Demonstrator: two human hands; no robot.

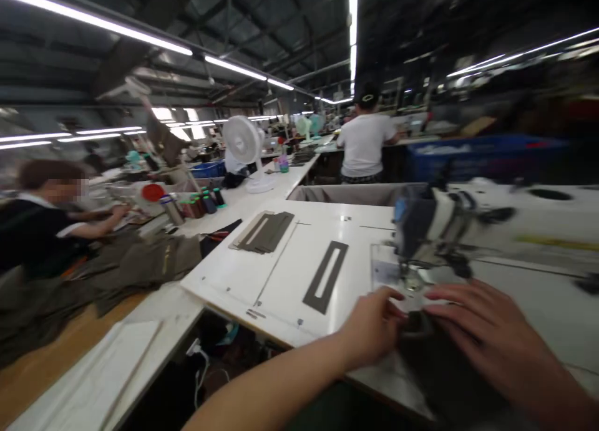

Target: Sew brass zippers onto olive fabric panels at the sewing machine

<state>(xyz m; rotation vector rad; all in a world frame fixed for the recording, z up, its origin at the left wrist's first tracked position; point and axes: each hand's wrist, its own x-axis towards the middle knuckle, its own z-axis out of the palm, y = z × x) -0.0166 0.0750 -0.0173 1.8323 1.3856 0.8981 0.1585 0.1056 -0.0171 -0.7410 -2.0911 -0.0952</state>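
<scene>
A dark grey-green piece of fabric (444,368) lies at the front of a sewing machine (421,231) and hangs down over the table edge towards me. My left hand (374,328) pinches the fabric's left edge close to the presser foot (412,282). On the other side, my right hand (496,331) rests on the fabric with its fingers stretched forward and its thumb hidden. Left of my hands, a dark rectangular frame piece with a long slot (311,294) lies flat on the white table (281,281). Behind it is a small stack of similar slotted pieces (281,228).
A white fan (243,141) and several thread spools (206,201) stand at the back left. One co-worker (367,144) faces away ahead; another person (42,225) sits at left beside heaped dark cloth (140,262). A blue bin (486,156) stands behind the machine.
</scene>
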